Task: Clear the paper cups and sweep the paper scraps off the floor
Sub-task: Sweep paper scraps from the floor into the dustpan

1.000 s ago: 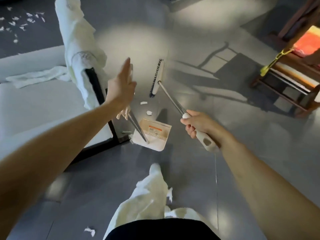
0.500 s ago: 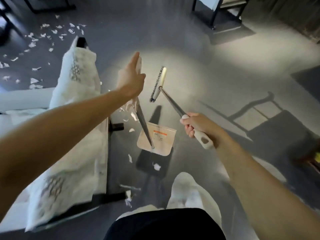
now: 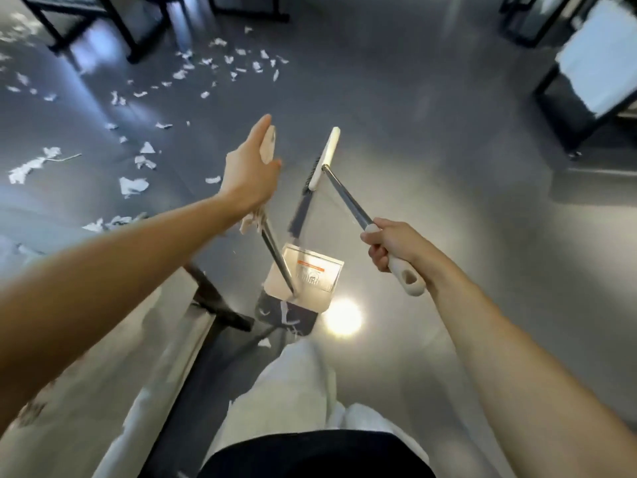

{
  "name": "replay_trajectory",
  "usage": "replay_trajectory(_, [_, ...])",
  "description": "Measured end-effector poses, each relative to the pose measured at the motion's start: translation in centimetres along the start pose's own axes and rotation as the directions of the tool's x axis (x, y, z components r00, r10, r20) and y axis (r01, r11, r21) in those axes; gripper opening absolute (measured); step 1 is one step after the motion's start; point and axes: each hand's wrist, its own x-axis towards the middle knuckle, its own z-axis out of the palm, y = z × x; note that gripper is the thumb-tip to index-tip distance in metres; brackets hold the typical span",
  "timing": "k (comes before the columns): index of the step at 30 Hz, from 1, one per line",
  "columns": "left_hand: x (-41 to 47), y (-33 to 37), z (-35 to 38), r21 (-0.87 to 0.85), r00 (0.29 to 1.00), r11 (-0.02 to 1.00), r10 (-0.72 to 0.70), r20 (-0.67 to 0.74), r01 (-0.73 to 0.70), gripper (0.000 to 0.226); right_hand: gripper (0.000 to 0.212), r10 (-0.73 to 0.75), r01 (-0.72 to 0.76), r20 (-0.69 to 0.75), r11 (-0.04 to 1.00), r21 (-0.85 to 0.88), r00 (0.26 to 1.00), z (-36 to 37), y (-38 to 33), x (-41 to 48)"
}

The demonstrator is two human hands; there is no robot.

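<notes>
1. Grey polished floor [image 3: 431,167] fills the view; dark furniture frames [image 3: 565,108] stand well beyond the dustpan [image 3: 312,288] on the far left and far right; no paper cups show.
2. Paper scraps [image 3: 220,65] lie scattered ahead and to the left of the dustpan, well apart from it, in a loose band from far ahead round to the near left; a few more sit just beside its near edge.
3. Judging by the shadow under it, the dustpan hangs clear of the floor; its long handle slants up and away to the left hand [image 3: 250,170], which clasps the pale top end, thumb on the right side; most fingers are hidden behind the back of the hand.
4. Right of the dustpan, the right hand [image 3: 393,251] is clenched round the pale grip of the broom [image 3: 348,198]; the shaft points forward and left, and the head is raised beyond the dustpan, bristles facing left.
5. My reading: the left hand is nearer the main litter, so the dustpan goes down on that side; the broom head must pass beyond the scraps and draw them back to the dustpan's mouth.
</notes>
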Motion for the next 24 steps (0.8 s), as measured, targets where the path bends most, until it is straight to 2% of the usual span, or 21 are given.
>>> replay_trajectory(3, [8.7,-0.5,0.2,-0.032,0.994,0.997,-0.074,-0.084,0.072,0.065,0.013,-0.008,0.015,0.082,0.996,-0.087,0.997,-0.6,-6.4,8.3])
replay_trajectory(5, [15.1,-0.9,0.7,-0.055,0.986,0.993,-0.107,-0.127,0.101,0.066,0.006,-0.006,0.021,0.116,0.992,-0.127,0.993,-0.5,-10.5,14.5])
replay_trajectory(12, [38.2,-1.4,2.3,-0.149,0.968,0.975,-0.188,-0.167,0.164,0.067,0.034,0.043,-0.034,0.193,0.998,-0.053,0.98,0.5,-25.2,33.7])
replay_trajectory(16, [50.8,0.5,1.9,-0.139,0.952,0.97,-0.228,-0.206,0.202,0.068,0.062,0.077,-0.066,0.184,0.996,-0.067,0.98,-0.1,-34.0,43.0])
replay_trajectory(24, [78.8,0.3,5.0,-0.152,0.92,0.952,-0.297,-0.253,0.266,0.062,0.067,0.093,-0.055,0.231,0.985,-0.165,0.968,-0.6,-52.7,65.9])
